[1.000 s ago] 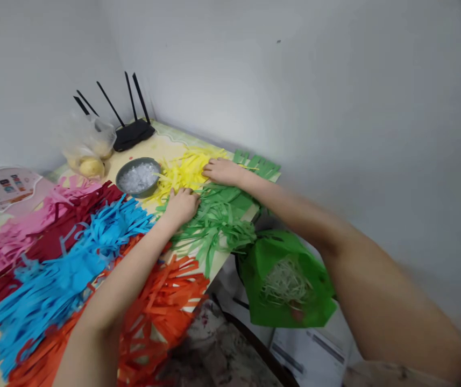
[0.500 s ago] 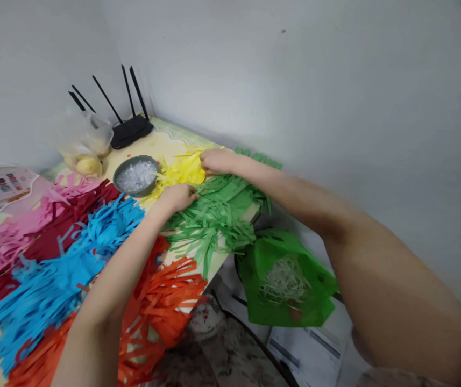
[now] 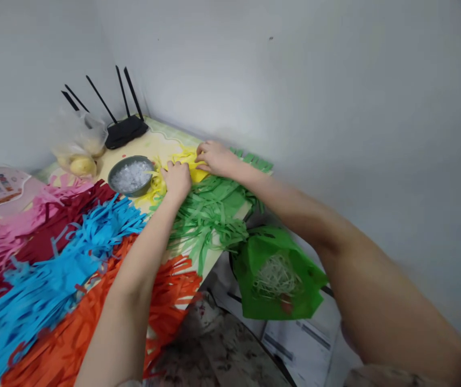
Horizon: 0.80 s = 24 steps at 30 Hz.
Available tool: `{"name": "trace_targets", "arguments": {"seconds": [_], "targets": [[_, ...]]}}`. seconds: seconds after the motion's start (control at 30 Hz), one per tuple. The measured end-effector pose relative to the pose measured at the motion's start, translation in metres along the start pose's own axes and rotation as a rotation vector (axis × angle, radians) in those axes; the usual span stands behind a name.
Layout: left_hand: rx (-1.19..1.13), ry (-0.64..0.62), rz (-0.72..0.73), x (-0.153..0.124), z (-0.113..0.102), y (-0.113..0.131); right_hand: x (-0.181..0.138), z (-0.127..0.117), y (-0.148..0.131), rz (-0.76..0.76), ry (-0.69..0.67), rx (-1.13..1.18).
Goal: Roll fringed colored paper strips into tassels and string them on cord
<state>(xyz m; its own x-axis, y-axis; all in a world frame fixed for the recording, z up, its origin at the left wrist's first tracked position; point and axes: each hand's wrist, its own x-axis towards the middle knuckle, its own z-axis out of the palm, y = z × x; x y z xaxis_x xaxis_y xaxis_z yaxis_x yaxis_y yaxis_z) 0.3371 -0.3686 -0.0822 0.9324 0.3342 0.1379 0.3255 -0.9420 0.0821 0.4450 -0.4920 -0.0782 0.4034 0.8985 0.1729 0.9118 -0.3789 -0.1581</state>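
Yellow fringed paper (image 3: 185, 161) lies bunched near the far wall of the table (image 3: 161, 142). My left hand (image 3: 177, 180) presses down on its near side, fingers curled over the strips. My right hand (image 3: 213, 157) grips the same yellow bunch from the far right, fingers closed on it. Green fringed paper (image 3: 210, 209) lies just under and in front of both hands, hanging over the table edge. A grey bowl of white bits (image 3: 130, 176) stands just left of my left hand.
Blue (image 3: 56, 263), orange (image 3: 93, 322), dark red (image 3: 52, 231) and pink (image 3: 16, 226) fringed papers cover the table's left. A black router (image 3: 125, 129) and a plastic bag with yellow lumps (image 3: 77, 148) stand at the back. A green bag (image 3: 274, 274) hangs off the right edge.
Both hands have gathered the spread yellow strips into a tighter bunch toward the back. My left hand moved from the green paper up onto the yellow.
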Motion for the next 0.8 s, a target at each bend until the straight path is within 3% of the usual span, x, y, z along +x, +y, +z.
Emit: {"name": "trace_targets", "arguments": {"seconds": [0.07,0.17,0.3,0.4,0.57,0.67,0.8], "targets": [[-0.081,0.015,-0.062,0.005,-0.003,-0.004,-0.013,0.006,-0.018,0.025,0.031,0.015],[-0.252,0.093,-0.167,0.009,-0.016,-0.009,-0.022,0.026,-0.041,0.04,-0.033,0.067],[-0.413,0.411,-0.203,0.006,-0.046,-0.017,-0.014,0.045,-0.046,0.16,-0.076,0.137],[-0.558,0.631,-0.201,0.001,-0.075,-0.029,-0.004,0.043,-0.04,0.284,-0.067,0.18],[-0.795,0.787,-0.285,-0.004,-0.127,-0.072,0.004,0.031,-0.04,0.424,-0.043,0.215],[-0.868,0.883,-0.359,-0.029,-0.163,-0.112,-0.001,0.019,-0.044,0.44,-0.007,0.226],[-0.803,1.047,-0.261,-0.113,-0.197,-0.153,-0.023,-0.011,-0.069,0.406,0.091,0.219]]}}
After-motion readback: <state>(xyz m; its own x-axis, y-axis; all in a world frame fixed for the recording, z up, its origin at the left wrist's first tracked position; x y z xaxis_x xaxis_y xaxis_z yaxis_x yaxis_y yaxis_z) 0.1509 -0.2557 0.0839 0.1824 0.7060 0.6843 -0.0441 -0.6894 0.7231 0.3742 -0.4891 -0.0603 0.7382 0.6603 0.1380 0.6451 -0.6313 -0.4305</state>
